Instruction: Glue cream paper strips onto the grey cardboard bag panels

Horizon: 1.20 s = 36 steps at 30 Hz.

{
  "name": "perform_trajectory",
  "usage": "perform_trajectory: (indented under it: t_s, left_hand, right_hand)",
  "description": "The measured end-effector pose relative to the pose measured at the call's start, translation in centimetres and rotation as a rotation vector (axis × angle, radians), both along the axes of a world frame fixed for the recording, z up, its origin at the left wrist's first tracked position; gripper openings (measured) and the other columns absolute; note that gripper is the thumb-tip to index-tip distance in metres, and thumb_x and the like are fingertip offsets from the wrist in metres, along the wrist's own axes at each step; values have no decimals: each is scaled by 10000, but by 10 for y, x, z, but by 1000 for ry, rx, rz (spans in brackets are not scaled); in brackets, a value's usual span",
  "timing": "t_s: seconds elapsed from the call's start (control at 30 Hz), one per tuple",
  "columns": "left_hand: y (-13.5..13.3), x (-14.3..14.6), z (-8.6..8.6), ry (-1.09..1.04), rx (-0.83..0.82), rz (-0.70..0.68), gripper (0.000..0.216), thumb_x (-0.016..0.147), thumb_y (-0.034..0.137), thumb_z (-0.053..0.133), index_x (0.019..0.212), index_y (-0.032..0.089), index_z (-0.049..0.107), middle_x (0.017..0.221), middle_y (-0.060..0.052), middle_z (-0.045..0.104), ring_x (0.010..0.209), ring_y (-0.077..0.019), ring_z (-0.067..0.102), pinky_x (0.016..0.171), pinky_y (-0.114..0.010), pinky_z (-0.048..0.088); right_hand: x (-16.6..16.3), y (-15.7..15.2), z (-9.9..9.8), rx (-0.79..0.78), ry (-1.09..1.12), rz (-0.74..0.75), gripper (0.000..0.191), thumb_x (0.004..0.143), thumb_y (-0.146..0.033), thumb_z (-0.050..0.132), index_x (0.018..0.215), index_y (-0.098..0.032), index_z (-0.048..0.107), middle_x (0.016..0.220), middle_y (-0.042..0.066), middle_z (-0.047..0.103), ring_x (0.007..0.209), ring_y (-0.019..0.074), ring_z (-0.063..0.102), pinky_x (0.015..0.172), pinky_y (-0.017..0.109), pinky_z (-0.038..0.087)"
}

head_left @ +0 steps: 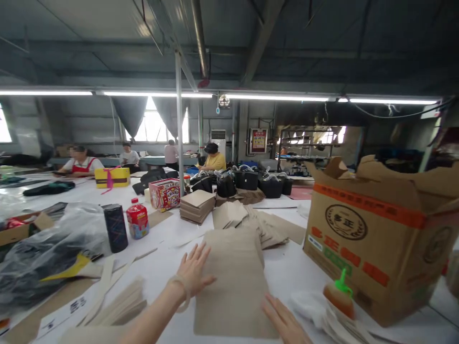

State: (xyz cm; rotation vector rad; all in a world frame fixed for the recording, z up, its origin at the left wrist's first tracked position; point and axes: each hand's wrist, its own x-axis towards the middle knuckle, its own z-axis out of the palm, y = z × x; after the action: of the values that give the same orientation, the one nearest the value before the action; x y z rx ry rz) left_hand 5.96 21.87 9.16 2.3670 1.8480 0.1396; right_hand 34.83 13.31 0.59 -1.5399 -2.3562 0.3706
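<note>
A stack of grey-brown cardboard sheets [233, 282] lies on the white table in front of me, its sheets slightly fanned on the right side. My left hand [193, 272] rests at the left edge of the stack, fingers stretched and apart, a pale bangle on the wrist. At the lower right edge my right hand [283, 317] lies with its fingers extended, somewhat blurred. Neither hand grips anything. Behind the stack are loosely spread cardboard pieces [265, 227] and a neat pile of smaller cards [197, 206].
A large open carton [358, 239] stands at right, with a green-tipped glue bottle [340, 294] before it. At left are a dark cylinder [115, 228], a red bottle [137, 220], plastic wrap [71, 239] and blurred strips [122, 303]. Black bags [246, 179] line the back; several people work beyond.
</note>
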Motion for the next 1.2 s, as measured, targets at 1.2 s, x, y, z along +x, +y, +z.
perform_trajectory:
  t_s: [1.2]
  left_hand:
    - [-172, 37, -81, 96, -255, -184, 1026, 684, 814, 337, 1419, 152, 62, 1511, -67, 9, 1386, -282, -38, 1140, -474, 57]
  right_hand:
    - [-32, -97, -21, -191, -106, -78, 789, 825, -688, 322, 1458, -233, 197, 1538, 45, 93, 1398, 285, -13, 1108, 462, -7]
